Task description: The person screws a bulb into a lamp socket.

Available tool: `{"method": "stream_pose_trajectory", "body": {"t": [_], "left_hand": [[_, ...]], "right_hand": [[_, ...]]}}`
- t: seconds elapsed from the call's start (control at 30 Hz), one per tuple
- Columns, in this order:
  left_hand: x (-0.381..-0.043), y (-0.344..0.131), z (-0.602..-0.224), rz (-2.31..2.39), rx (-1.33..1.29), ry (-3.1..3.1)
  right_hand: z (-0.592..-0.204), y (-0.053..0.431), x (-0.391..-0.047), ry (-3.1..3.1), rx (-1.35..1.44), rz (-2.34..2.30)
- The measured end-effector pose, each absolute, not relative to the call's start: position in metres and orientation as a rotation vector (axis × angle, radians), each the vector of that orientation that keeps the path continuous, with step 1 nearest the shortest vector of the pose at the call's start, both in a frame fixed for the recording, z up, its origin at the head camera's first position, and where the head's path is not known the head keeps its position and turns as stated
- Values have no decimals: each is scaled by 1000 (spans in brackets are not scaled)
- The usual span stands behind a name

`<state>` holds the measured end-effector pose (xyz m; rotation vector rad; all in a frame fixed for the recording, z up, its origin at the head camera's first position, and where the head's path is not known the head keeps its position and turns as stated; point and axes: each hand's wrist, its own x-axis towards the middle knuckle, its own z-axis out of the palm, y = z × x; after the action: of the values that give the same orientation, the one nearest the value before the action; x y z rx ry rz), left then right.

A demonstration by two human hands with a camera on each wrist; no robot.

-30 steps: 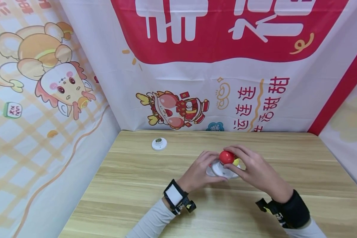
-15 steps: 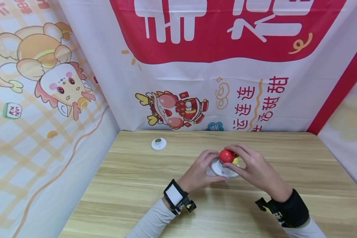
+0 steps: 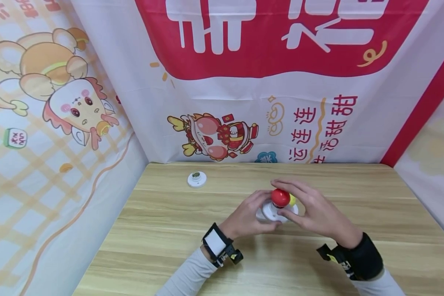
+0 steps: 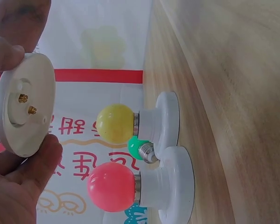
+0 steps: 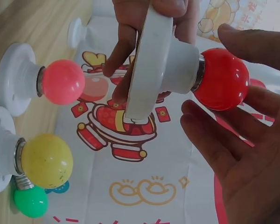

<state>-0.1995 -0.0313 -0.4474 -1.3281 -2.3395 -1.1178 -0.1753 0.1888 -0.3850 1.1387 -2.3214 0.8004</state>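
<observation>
In left wrist view only: base underside [image 4: 25, 116]

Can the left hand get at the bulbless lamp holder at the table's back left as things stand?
Probably not right now: the left hand grips the lamp holder bearing the red bulb. If freed, its way across the tabletop to the bulbless holder looks clear.

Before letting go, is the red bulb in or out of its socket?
In: the red bulb sits in the held white holder, metal collar showing. How tight, I can't tell.
</observation>
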Motion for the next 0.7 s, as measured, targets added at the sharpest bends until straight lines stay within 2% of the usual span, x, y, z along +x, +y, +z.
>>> {"method": "stream_pose_trajectory", "body": {"t": [0.43, 0.7], "left_hand": [[-199, -36, -449, -1136, -1422, -2322], [-199, -38, -449, -1117, -1394, -2329]], "right_hand": [[-385, 187, -176, -2292, 1284, 911], [-384, 186, -177, -2293, 1274, 873]]}}
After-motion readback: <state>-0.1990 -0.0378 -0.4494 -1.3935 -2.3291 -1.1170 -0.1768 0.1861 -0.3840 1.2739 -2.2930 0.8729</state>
